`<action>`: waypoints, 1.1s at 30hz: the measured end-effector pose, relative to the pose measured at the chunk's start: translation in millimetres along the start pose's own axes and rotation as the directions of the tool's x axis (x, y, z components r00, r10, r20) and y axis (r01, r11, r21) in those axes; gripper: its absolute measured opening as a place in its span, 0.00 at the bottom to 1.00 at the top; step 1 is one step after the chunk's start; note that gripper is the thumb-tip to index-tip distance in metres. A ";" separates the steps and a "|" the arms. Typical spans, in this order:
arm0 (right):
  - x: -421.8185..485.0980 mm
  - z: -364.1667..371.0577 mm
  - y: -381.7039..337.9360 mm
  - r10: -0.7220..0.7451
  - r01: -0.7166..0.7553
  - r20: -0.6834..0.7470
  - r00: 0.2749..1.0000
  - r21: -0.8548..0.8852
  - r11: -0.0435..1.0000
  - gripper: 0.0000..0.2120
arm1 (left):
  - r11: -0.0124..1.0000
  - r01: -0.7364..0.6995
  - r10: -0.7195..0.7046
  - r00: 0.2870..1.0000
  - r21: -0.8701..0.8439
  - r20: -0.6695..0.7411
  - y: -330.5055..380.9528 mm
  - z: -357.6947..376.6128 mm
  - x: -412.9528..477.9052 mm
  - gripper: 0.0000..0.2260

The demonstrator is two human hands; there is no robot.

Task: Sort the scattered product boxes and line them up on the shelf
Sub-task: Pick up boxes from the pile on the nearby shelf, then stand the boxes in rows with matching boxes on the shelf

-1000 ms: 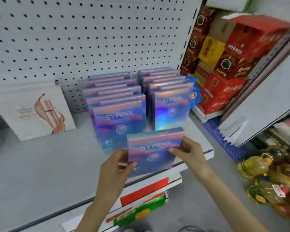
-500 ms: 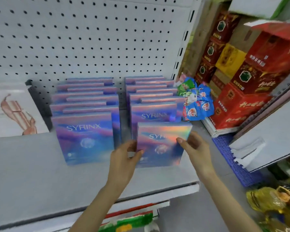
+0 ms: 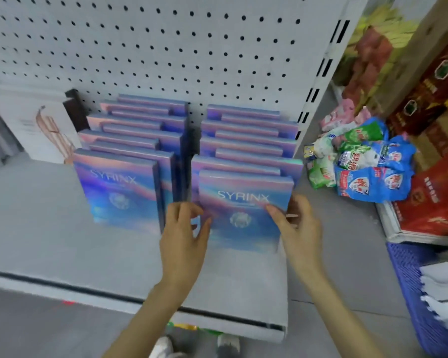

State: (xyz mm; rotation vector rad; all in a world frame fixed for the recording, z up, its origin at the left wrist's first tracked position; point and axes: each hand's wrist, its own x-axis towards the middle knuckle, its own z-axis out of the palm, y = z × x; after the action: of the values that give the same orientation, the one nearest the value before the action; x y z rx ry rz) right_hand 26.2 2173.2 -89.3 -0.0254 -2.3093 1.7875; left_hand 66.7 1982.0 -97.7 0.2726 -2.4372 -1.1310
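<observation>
Shelf (image 3: 36, 228) with SYRINX boxes (image 3: 241, 200)

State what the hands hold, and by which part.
Both hold the front box of the right row: the left hand pinches its left edge, the right hand its right edge.
</observation>
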 end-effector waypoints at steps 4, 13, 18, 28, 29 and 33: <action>-2.6 6.7 3.4 -0.008 0.008 -0.004 1.000 -0.030 1.000 0.10 | 0.996 -0.056 0.053 0.998 0.072 0.037 -2.1 -4.2 6.5 0.04; -20.5 10.0 -3.0 0.081 -0.091 -0.125 0.989 -0.079 0.993 0.19 | 0.997 -0.072 0.077 0.968 -0.030 0.237 -22.3 -33.4 -12.4 0.15; -76.3 45.6 -24.1 -0.069 -0.034 -0.405 0.912 -0.243 0.969 0.26 | 0.985 0.027 0.016 0.970 -0.173 0.243 -63.4 -105.3 -29.4 0.16; -194.9 285.5 -98.4 -0.160 0.195 0.136 0.978 -0.302 0.933 0.25 | 0.989 0.110 -0.097 0.988 -0.102 0.118 -219.1 -342.6 -36.8 0.18; -208.5 315.2 -110.5 -0.138 0.197 0.218 0.966 -0.273 0.942 0.25 | 0.985 0.139 -0.129 0.987 -0.103 0.099 -233.3 -367.2 -39.6 0.19; -251.7 420.3 -157.4 -0.122 0.230 0.479 0.869 -0.173 0.958 0.28 | 0.971 0.227 -0.226 0.974 -0.072 0.016 -288.8 -452.4 -46.4 0.15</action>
State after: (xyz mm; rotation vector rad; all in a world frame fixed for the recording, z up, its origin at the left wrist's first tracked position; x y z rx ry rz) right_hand 213.4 1694.0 -78.5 0.6282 -2.7182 1.5574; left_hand 316.9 1505.5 -74.1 0.5356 -2.4111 -1.3164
